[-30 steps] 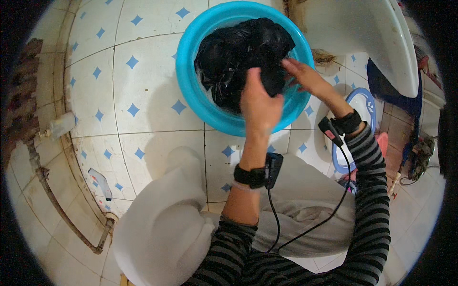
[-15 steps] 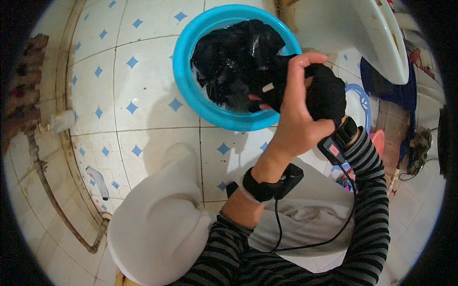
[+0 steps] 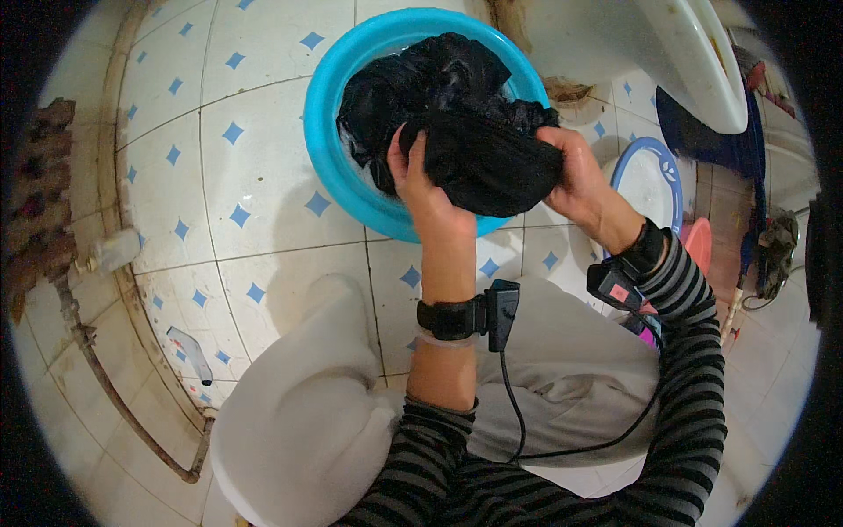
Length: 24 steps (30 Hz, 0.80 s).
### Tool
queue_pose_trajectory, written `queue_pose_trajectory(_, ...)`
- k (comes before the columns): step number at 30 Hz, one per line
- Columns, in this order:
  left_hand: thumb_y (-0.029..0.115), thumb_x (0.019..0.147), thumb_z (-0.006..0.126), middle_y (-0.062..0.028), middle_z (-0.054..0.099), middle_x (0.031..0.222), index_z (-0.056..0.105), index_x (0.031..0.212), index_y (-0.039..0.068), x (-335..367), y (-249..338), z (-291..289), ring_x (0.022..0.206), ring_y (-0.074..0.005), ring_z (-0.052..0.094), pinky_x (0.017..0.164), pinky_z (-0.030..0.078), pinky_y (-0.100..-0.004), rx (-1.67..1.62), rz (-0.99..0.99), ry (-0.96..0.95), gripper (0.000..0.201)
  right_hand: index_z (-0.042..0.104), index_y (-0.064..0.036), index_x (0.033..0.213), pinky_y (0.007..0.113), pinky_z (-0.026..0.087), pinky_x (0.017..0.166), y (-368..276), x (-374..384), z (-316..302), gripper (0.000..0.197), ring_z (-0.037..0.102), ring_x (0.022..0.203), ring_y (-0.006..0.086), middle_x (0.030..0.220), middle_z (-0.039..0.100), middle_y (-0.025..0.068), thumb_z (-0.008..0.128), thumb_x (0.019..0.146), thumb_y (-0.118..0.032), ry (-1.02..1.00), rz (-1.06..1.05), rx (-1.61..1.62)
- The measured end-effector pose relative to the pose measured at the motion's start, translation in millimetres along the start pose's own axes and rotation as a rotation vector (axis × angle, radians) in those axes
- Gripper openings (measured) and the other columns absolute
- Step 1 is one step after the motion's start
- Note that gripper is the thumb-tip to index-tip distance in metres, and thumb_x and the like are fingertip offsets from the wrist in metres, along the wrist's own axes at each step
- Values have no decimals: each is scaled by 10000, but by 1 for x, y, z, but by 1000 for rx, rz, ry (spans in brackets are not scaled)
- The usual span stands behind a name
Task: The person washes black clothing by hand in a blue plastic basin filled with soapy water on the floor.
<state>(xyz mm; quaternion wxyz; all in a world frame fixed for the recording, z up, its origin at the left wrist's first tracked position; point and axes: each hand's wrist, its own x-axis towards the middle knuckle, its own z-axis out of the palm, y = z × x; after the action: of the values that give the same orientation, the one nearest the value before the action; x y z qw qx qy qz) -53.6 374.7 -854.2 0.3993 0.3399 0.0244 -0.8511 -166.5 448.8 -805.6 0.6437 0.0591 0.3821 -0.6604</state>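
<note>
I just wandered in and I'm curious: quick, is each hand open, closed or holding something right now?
Left hand: closed, holding the left side of the black cloth.
Right hand: closed, holding its right side.

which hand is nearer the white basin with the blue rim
Right. The right grip is just left of the basin, holding the black cloth; the left grip is farther left, at the cloth's left end.

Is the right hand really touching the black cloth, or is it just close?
Touching. The head view shows it plainly: the right hand holds the right end of the black cloth, its thumb against the fabric.
</note>
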Motion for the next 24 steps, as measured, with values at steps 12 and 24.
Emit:
queue_pose_trajectory(12, 123, 709, 583, -138, 516, 927, 450, 952, 67, -4, 7, 6, 838, -242, 520, 755, 431, -337, 8, -116, -210, 282, 487, -34, 945, 317, 445, 709, 19, 13, -5, 250, 544, 794, 200, 915, 555, 79, 405, 764, -185, 305, 172, -199)
queue_pose_trajectory(24, 49, 670, 554, -85, 499, 873, 479, 914, 54, -17, -15, 21, 764, -179, 513, 665, 444, -289, 208, 60, -105, 255, 501, -75, 969, 263, 444, 671, 5, 13, 2, 241, 526, 819, 167, 890, 546, 37, 486, 729, -91, 348, -236, -350)
